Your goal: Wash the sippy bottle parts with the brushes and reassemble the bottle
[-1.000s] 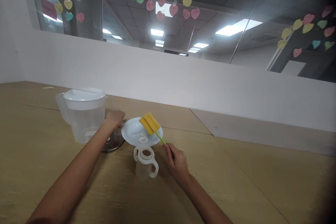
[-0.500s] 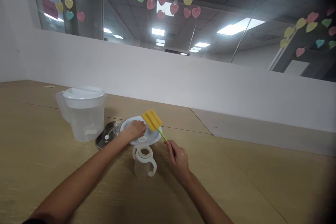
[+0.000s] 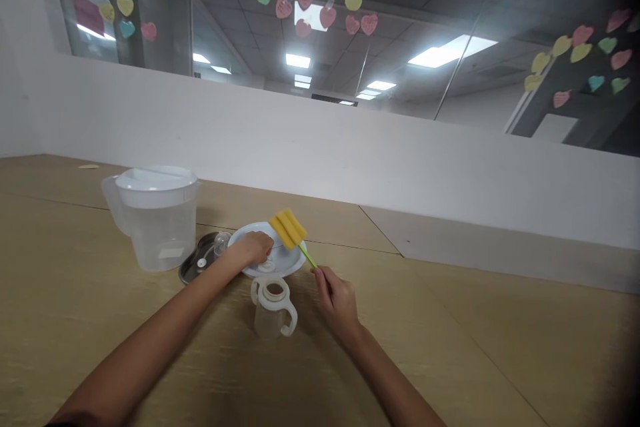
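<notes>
My right hand [image 3: 336, 295] grips the thin green handle of a bottle brush with a yellow sponge head [image 3: 288, 228], held up over the right side of a white dish [image 3: 296, 265]. Over that dish is my left hand [image 3: 256, 247], its fingers curled down and closed; what they hold, if anything, is hidden. A small white ring-shaped part [image 3: 267, 265] lies in the dish just below my left fingers. Nearer to me stands a clear baby bottle [image 3: 270, 321], upright and uncapped, with a white two-handled collar [image 3: 276, 300] around its neck.
A lidded translucent pitcher [image 3: 163, 227] with liquid in it stands at the left. Between it and the dish lies a dark metal tray [image 3: 189, 272], carrying a clear dome cap [image 3: 221, 243] and a small white part with a tube [image 3: 201, 262]. A white wall [image 3: 300, 147] rises behind the table.
The whole view has shifted slightly. My left hand has moved a little left in the dish, and its fingers are curled more tightly. My right hand keeps the brush almost still.
</notes>
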`<action>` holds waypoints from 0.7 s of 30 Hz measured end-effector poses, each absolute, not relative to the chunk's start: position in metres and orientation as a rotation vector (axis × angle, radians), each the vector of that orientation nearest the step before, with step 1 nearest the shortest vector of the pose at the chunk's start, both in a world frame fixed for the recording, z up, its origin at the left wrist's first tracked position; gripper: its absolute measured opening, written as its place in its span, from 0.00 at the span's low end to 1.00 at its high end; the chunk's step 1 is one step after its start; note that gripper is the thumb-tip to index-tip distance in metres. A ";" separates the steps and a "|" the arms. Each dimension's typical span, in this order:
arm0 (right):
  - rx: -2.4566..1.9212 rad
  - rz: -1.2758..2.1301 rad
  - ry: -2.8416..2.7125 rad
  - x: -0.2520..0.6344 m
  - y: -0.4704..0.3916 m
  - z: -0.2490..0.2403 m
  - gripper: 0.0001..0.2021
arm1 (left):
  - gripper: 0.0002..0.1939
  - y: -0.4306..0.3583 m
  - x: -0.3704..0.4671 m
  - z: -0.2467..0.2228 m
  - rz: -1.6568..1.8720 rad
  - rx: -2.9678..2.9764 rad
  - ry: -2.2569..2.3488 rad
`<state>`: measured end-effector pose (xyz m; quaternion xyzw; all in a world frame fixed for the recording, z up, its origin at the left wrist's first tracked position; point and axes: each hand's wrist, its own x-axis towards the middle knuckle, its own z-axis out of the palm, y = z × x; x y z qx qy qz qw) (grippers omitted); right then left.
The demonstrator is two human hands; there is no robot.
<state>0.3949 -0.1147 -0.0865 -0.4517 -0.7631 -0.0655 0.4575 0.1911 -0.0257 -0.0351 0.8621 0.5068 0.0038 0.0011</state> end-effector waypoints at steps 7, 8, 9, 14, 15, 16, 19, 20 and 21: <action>-1.165 -0.067 -1.812 0.394 -0.115 -0.085 0.19 | 0.08 -0.019 0.178 -0.021 0.144 2.684 1.329; -1.162 -0.048 -1.786 0.394 -0.115 -0.085 0.19 | 0.10 -0.020 0.175 -0.015 0.211 2.688 1.275; -1.158 -0.032 -1.763 0.394 -0.115 -0.085 0.19 | 0.12 -0.021 0.173 -0.008 0.300 2.685 1.219; -1.180 0.012 -1.803 0.393 -0.113 -0.087 0.20 | 0.16 -0.033 0.163 0.017 0.751 2.581 1.033; -1.195 0.011 -1.819 0.392 -0.113 -0.088 0.21 | 0.17 -0.034 0.162 0.019 0.795 2.567 1.024; -1.213 0.007 -1.826 0.392 -0.112 -0.089 0.21 | 0.17 -0.035 0.161 0.020 0.833 2.552 1.014; -1.260 -0.012 -1.816 0.392 -0.110 -0.090 0.22 | 0.17 -0.034 0.157 0.021 0.940 2.495 1.029; -1.268 -0.016 -1.812 0.393 -0.109 -0.090 0.23 | 0.17 -0.033 0.155 0.022 0.983 2.471 1.056; -1.272 -0.018 -1.808 0.393 -0.109 -0.090 0.23 | 0.16 -0.033 0.154 0.022 1.025 2.445 1.083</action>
